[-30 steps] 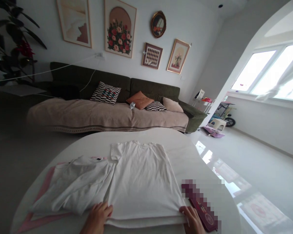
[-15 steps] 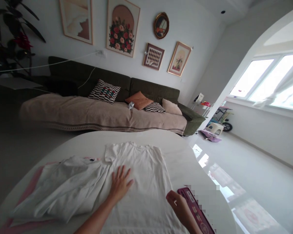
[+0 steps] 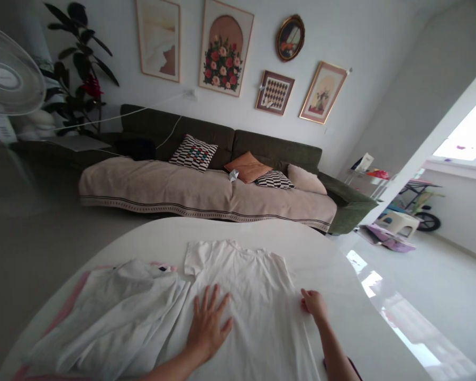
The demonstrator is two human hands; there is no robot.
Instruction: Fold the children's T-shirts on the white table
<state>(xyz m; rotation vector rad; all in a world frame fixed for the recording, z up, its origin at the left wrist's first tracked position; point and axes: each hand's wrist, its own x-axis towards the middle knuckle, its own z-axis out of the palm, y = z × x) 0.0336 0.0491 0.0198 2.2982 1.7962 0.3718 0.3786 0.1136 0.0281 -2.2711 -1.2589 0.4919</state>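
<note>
A white T-shirt [image 3: 257, 296] lies spread on the white table [image 3: 333, 275], its collar toward the sofa. Its left sleeve shows; no right sleeve sticks out. My left hand [image 3: 210, 323] rests flat on the left part of the shirt, fingers spread. Beside the shirt's right edge is my right hand [image 3: 314, 306], its fingers curled together with the tips close to the fabric. Whether they pinch anything is hidden. To the left, a loose pile of pale clothes [image 3: 115, 317] lies over something pink [image 3: 69, 304].
A dark red edge [image 3: 354, 368] peeks out by my right forearm. Past the table stands a green sofa [image 3: 277, 151] with a beige cover and cushions. A fan [image 3: 8, 76] is at the left; a white stool [image 3: 399, 222] stands on the floor at right.
My right hand has moved forward along the shirt's right edge, and its forearm now covers most of the dark red sticker-covered case. My left hand stays flat on the shirt. The view has turned left.
</note>
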